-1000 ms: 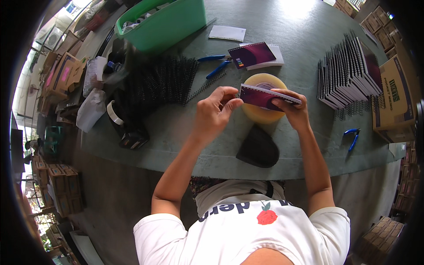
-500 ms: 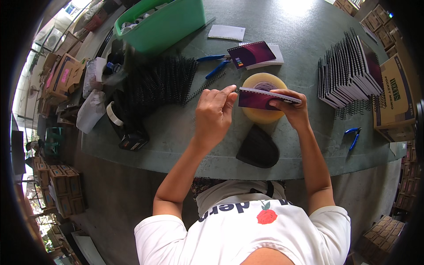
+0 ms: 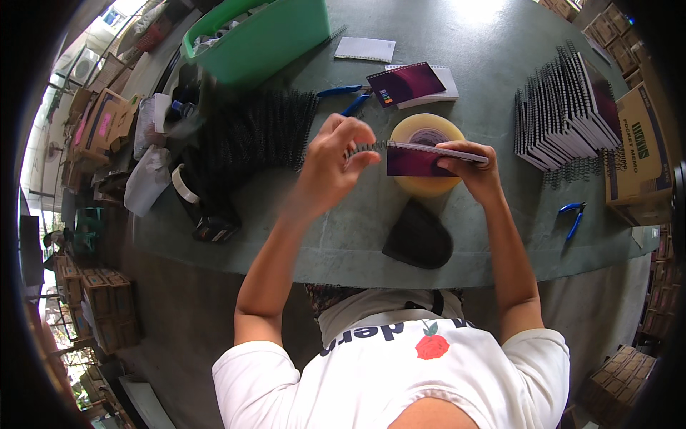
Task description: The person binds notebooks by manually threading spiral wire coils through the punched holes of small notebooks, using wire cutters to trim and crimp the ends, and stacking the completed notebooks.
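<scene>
My right hand [image 3: 471, 168] grips a small purple-covered notebook [image 3: 414, 161] by its right end, thumb on the cover, punched edge upward. A dark spiral binding wire [image 3: 373, 146] sticks out of the notebook's left end along that edge. My left hand [image 3: 336, 161] has its fingers curled around the wire's free part, partly blurred. Under the notebook stands a large roll of clear yellowish tape [image 3: 404, 186]. A black rounded pad [image 3: 419, 236] lies nearer to me on the table.
Bound notebooks [image 3: 564, 118] are stacked at the right beside a cardboard box [image 3: 642, 154] and blue cutters [image 3: 572, 218]. Behind the roll lie loose notebooks [image 3: 407, 84] and blue pliers [image 3: 341, 91]. At left are a heap of black spiral wires [image 3: 264, 129] and a green bin [image 3: 264, 46].
My left hand has moved left from the notebook's end, its fingers curling more. A length of spiral wire now shows between hand and notebook. My right hand has barely moved.
</scene>
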Demonstrator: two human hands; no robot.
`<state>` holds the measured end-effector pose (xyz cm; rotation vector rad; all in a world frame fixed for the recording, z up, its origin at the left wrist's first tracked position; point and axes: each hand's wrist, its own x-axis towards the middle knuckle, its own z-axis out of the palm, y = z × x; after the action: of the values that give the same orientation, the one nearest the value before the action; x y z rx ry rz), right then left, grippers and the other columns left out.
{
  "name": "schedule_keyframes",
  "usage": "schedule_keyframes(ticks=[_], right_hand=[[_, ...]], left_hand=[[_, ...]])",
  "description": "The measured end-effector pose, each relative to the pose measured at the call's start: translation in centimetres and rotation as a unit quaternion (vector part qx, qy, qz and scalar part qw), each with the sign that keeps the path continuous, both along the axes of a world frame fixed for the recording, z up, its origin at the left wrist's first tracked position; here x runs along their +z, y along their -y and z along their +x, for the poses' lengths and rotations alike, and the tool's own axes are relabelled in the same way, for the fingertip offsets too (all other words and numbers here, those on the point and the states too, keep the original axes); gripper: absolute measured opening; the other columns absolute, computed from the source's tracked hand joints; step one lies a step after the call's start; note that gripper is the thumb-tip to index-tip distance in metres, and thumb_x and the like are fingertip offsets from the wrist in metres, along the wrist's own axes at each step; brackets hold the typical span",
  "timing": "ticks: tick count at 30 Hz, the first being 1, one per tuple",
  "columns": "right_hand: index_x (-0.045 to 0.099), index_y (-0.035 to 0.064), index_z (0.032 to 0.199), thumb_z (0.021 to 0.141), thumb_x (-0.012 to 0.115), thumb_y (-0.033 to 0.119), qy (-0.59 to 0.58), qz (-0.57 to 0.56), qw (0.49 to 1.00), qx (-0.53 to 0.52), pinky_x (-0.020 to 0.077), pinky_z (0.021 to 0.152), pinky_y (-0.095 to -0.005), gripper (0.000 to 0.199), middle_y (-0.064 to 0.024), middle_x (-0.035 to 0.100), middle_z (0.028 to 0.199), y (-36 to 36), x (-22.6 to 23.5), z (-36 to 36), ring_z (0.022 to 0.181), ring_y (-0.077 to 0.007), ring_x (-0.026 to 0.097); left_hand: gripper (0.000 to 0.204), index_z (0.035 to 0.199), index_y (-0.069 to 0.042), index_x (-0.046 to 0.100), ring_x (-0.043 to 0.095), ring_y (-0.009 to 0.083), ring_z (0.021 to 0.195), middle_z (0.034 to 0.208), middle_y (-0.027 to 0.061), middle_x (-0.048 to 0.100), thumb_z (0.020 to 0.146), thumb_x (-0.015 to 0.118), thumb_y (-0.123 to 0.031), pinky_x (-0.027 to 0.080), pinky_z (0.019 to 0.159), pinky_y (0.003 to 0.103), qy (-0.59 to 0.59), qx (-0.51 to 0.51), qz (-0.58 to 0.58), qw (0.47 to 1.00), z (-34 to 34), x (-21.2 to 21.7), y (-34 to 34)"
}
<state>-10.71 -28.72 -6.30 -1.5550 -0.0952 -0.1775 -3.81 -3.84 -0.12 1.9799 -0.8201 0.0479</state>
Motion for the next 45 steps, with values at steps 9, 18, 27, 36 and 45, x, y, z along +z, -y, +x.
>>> schedule_keyframes(ticks=[9, 18, 27, 36, 45], right_hand=[[0.069, 0.0012, 0.1, 0.077, 0.069, -0.003, -0.004, -0.014, 1.0, -0.019, 0.0499, 0.074, -0.0202, 0.023, -0.0026, 0.067, 0.089, -0.5, 0.3, -0.3, 0.08, -0.0075, 0.06], [0.068, -0.0013, 0.099, 0.074, 0.072, -0.002, -0.024, 0.047, 0.998, -0.026, 0.0494, 0.074, -0.0205, 0.026, -0.0043, 0.067, 0.089, -1.0, 0.5, -0.2, 0.08, -0.0079, 0.06], [0.07, 0.0036, 0.098, 0.076, 0.07, -0.001, 0.028, 0.05, 0.998, -0.015, 0.0511, 0.081, -0.0239, 0.022, -0.0048, 0.068, 0.093, -0.7, -0.2, 0.0, 0.086, -0.0114, 0.062], [0.069, 0.0012, 0.098, 0.075, 0.071, 0.0, -0.002, 0.049, 0.998, -0.027, 0.0501, 0.08, -0.0231, 0.023, -0.0044, 0.068, 0.091, -1.0, 0.0, -0.6, 0.084, -0.0097, 0.061], [0.069, -0.0009, 0.096, 0.073, 0.072, -0.004, 0.003, 0.051, 0.998, -0.021, 0.0494, 0.075, -0.0219, 0.024, -0.0049, 0.067, 0.089, -1.1, 0.3, -0.9, 0.081, -0.0096, 0.061]], left_hand=[[0.03, 0.097, -0.007, 0.061, 0.058, 0.028, 0.085, 0.084, 0.0069, 0.055, 0.077, 0.069, -0.026, 0.046, 0.081, 0.037, 0.363, -0.022, 0.14, 0.921, -2.0, -2.1, 2.3], [0.042, 0.109, -0.003, 0.052, 0.05, 0.0333, 0.104, 0.102, 0.0187, 0.05, 0.075, 0.071, -0.021, 0.042, 0.089, 0.04, 0.001, -0.179, 0.26, 0.949, -6.7, -4.4, 2.2], [0.04, 0.11, 0.001, 0.048, 0.057, 0.0289, 0.097, 0.105, 0.018, 0.052, 0.077, 0.068, -0.006, 0.046, 0.081, 0.033, 0.196, 0.149, 0.071, 0.967, -4.0, -1.7, -0.8], [0.043, 0.119, -0.004, 0.054, 0.061, 0.0247, 0.091, 0.102, 0.0102, 0.06, 0.077, 0.064, -0.003, 0.049, 0.079, 0.034, 0.153, 0.077, 0.132, 0.976, -4.5, -0.4, 0.3], [0.032, 0.101, -0.01, 0.065, 0.06, 0.0241, 0.082, 0.091, 0.0092, 0.062, 0.071, 0.071, -0.002, 0.049, 0.074, 0.034, 0.197, 0.009, 0.105, 0.975, -4.4, -1.6, 1.9]])
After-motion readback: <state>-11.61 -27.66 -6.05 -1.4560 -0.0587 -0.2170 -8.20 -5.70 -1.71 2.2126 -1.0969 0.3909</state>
